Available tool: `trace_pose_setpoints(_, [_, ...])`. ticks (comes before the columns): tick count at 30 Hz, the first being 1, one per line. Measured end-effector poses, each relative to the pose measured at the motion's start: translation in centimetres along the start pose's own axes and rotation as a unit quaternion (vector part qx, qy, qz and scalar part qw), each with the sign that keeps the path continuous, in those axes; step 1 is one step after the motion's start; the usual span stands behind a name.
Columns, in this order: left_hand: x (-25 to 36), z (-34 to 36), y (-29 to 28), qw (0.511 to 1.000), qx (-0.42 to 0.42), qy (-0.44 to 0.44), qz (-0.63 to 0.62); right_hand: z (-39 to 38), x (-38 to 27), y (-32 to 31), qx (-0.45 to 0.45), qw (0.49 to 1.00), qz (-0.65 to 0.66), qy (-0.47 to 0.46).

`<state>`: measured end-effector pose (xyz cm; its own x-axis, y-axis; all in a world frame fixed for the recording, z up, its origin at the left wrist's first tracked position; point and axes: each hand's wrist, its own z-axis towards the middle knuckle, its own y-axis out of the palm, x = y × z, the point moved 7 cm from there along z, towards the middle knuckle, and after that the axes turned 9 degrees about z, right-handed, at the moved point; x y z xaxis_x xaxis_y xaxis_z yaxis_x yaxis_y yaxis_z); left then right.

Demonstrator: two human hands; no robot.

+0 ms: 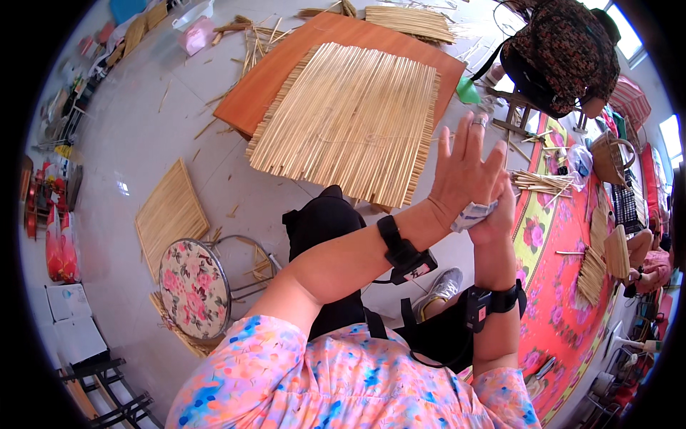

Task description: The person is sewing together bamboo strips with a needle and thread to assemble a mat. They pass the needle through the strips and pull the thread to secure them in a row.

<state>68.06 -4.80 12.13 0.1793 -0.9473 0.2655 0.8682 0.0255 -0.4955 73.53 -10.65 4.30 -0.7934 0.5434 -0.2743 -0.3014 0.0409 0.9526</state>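
Note:
My left hand is raised in front of my right side, fingers stretched upward and apart, with a ring on one finger. Against its palm side rests my right hand; its fingers are mostly hidden behind the left. A small white-and-blue striped cloth wrap shows where the hands meet; I cannot tell which hand wears or holds it. Beyond them, to the left and touched by neither hand, a mat of pale straw stalks lies over an orange-brown board, its edges uneven.
A floral round stool stands at the left beside a woven panel. Loose stalks lie on a red floral mat at the right. A person in dark patterned clothing sits at the far right. A basket stands nearby.

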Motion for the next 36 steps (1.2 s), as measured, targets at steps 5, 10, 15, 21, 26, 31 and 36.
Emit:
trace_pose_setpoints(5, [-0.5,-1.3,2.8,0.999,-0.034,0.007,0.024,-0.8,0.1,-2.9,0.284,0.95,-0.093,-0.091])
trace_pose_setpoints(10, [1.3,-1.5,1.8,0.998,-0.044,0.041,0.0,-1.4,0.8,0.0,0.262,0.957,-0.111,-0.055])
trace_pose_setpoints(15, [1.2,-1.3,0.9,0.993,-0.052,0.017,-0.101,-1.5,0.0,1.0,0.258,0.942,-0.203,-0.064])
trace_pose_setpoints(21, [0.0,-1.1,1.1,0.969,-0.045,-0.047,-0.239,-1.2,-0.7,0.9,0.326,0.906,-0.239,-0.124])
trace_pose_setpoints(26, [-0.1,-0.6,-0.1,0.953,-0.083,-0.071,-0.284,-0.3,-4.1,-4.3,0.237,0.962,-0.097,-0.099])
trace_pose_setpoints(31, [1.4,-0.8,-0.8,0.93,-0.169,-0.005,-0.327,-0.9,-5.6,-0.4,0.273,0.931,-0.099,-0.221])
trace_pose_setpoints(36, [1.9,-2.1,1.5,0.909,-0.204,0.053,-0.36,-0.2,-5.9,-2.4,0.23,0.93,-0.137,-0.253])
